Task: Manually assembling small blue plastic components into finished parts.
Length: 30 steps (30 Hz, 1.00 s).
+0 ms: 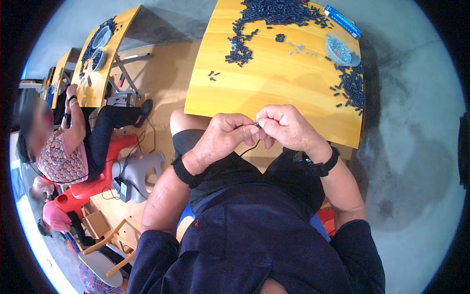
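One yellow table [215, 63] fills the upper middle of the view, a heap of short dark cylinders [274, 12] spread across its far end and a smaller group of dark pieces [353, 88] along its right edge. The left hand [218, 139] and the right hand [289, 127] meet above the person's lap at the near edge, a black wristband [185, 171] behind the left one. Left thumb and forefinger are brought together at the tips, pinching from one side; right thumb and forefinger pinch from the other, and the remaining fingers of both hands curl inward. At the far right corner of the table lies a long blue box [342, 22] with pale printing along it, too small to read. Near it, a clear bowl [347, 60] holds small shiny bits. On the chest of the navy shirt [240, 230] is a little red mark [197, 223], its shape unclear. Smallest of all, a small dark piece [257, 125] sits between the two sets of fingertips, touching both and mostly covered by them; its tilt cannot be told.
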Available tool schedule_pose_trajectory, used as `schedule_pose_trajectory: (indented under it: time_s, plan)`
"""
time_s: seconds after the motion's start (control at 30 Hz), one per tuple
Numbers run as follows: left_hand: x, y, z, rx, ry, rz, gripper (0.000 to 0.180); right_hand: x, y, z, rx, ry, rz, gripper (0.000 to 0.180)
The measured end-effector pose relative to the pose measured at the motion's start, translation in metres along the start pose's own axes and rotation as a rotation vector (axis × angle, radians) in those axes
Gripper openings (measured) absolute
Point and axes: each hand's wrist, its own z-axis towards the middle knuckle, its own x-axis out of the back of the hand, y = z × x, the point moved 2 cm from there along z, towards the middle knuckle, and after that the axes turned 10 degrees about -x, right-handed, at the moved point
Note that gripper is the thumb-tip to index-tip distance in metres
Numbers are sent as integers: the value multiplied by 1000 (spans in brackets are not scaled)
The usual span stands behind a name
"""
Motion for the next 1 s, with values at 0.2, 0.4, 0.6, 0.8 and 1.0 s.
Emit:
schedule_pose_trajectory:
  time_s: [0.2,0.4,0.6,0.8,1.0]
  plan:
    - [0,0,-14,-53,33,-12,17,-10,0,-8,64,-6,48,20]
    - [-2,8,-26,-57,6,56,16,-22,-9,-15,47,-10,-75,19]
    - [-4,15,-37,-59,-17,171,14,-32,-9,-24,-34,8,-174,14]
    - [-10,19,-45,-35,-13,290,13,-42,-9,-33,327,238,-511,8]
    - [-13,15,-48,-22,23,214,14,-40,-11,-40,556,353,-618,6]
